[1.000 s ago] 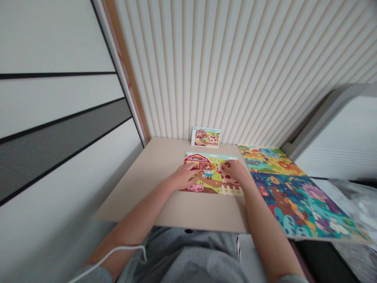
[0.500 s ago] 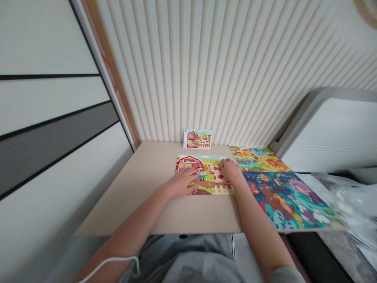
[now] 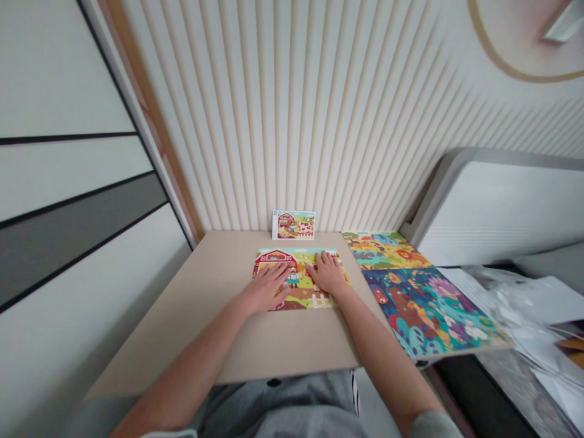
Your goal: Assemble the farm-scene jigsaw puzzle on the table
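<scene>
A farm-scene jigsaw puzzle (image 3: 301, 298) with a red barn and a white fence lies flat on the beige table. Across its left half rests my left hand (image 3: 268, 288), palm down with the fingers spread over the barn. My right hand (image 3: 328, 272) lies flat on the right half, fingers apart, covering most of the cow. Neither hand grips anything. Behind the puzzle, a small picture card (image 3: 294, 225) with the same farm scene leans upright against the ribbed wall.
To the right lie a yellow animal puzzle (image 3: 383, 249) and a dark blue forest puzzle (image 3: 433, 310). Beyond them are clear plastic bags (image 3: 506, 298) and papers. A white panelled cabinet (image 3: 68, 255) borders the left. The beige table (image 3: 283, 347) ends near my lap.
My right hand has moved left on the puzzle and flattened, its fingers now spread over the cow. My left hand stays over the barn side. The camera view has shifted slightly.
</scene>
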`<action>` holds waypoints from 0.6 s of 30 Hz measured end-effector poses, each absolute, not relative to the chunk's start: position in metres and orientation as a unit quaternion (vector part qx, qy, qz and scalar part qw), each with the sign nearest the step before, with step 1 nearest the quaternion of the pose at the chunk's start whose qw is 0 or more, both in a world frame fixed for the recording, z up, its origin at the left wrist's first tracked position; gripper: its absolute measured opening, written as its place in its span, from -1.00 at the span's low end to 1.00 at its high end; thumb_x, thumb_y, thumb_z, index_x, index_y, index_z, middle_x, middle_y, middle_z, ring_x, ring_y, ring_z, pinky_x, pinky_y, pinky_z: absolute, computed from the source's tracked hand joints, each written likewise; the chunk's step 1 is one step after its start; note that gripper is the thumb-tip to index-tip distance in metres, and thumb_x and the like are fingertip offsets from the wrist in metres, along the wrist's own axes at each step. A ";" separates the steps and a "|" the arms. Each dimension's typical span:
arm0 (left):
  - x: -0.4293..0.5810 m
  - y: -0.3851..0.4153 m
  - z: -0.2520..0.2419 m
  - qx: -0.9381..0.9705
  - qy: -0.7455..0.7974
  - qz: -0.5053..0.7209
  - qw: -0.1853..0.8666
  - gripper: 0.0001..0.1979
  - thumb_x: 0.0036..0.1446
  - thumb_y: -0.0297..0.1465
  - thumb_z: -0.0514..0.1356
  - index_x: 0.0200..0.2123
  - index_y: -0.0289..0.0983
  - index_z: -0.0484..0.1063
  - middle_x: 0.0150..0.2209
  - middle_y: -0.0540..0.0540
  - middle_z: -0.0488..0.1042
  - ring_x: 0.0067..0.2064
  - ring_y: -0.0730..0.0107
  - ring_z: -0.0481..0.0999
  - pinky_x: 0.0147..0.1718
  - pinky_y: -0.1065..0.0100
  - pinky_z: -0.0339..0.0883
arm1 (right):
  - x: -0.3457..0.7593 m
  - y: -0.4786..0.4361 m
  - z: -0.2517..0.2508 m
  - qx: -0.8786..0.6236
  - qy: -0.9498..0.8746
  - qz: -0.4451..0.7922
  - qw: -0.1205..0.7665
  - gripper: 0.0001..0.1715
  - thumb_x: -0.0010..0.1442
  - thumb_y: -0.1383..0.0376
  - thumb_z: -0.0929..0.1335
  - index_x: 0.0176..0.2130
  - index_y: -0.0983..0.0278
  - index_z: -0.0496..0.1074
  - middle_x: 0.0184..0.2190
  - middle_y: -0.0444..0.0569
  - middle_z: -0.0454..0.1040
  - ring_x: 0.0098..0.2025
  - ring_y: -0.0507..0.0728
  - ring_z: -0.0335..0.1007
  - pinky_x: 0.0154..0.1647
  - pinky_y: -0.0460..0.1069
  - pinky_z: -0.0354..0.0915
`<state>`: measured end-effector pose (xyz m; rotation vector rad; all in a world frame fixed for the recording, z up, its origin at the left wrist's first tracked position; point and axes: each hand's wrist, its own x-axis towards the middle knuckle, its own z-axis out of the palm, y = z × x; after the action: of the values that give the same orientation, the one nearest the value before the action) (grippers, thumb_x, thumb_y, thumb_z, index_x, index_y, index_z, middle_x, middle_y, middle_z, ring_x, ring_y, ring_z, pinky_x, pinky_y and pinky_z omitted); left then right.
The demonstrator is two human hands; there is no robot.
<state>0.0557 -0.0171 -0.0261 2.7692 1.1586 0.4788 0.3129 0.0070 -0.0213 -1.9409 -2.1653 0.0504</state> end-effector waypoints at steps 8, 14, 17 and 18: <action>0.073 -0.004 -0.028 0.893 0.438 0.098 0.047 -0.27 0.32 0.12 -0.12 0.43 -0.05 -0.04 0.48 -0.17 -0.15 0.48 -0.05 -0.20 0.36 -0.15 -0.30 | 0.311 0.011 -0.023 -0.662 -0.738 0.016 0.128 -0.11 0.38 -0.14 0.08 0.39 0.42 0.10 0.42 0.31 0.00 0.45 0.35 -0.17 0.39 0.24 -0.30; 0.080 0.010 -0.036 0.874 0.474 0.106 0.035 -0.27 0.31 0.14 -0.13 0.43 -0.03 -0.01 0.46 -0.23 -0.10 0.47 -0.14 -0.15 0.32 -0.24 -0.26 | 0.312 0.018 -0.020 -0.654 -0.741 0.006 0.155 -0.15 0.37 -0.15 0.13 0.34 0.38 0.20 0.38 0.29 0.11 0.42 0.33 -0.08 0.39 0.23 -0.21; 0.076 0.011 -0.038 0.880 0.459 0.117 0.031 -0.30 0.33 0.09 -0.11 0.42 -0.08 0.01 0.46 -0.22 -0.06 0.47 -0.07 -0.13 0.34 -0.20 -0.22 | 0.313 0.017 -0.017 -0.646 -0.743 0.000 0.177 -0.25 0.37 -0.13 0.16 0.26 0.32 0.32 0.32 0.25 0.22 0.38 0.31 0.02 0.38 0.23 -0.15; 0.075 0.010 -0.039 0.885 0.449 0.123 0.029 -0.32 0.35 0.06 -0.11 0.42 -0.10 0.02 0.45 -0.21 -0.04 0.47 -0.03 -0.11 0.35 -0.16 -0.20 | 0.314 0.015 -0.016 -0.636 -0.749 -0.001 0.185 -0.30 0.38 -0.11 0.16 0.22 0.29 0.37 0.30 0.22 0.25 0.37 0.29 0.06 0.37 0.22 -0.13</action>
<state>0.0750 0.0099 -0.0386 2.7295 1.3847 0.3798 0.3138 0.0154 -0.0159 -1.7928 -2.1118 -0.0018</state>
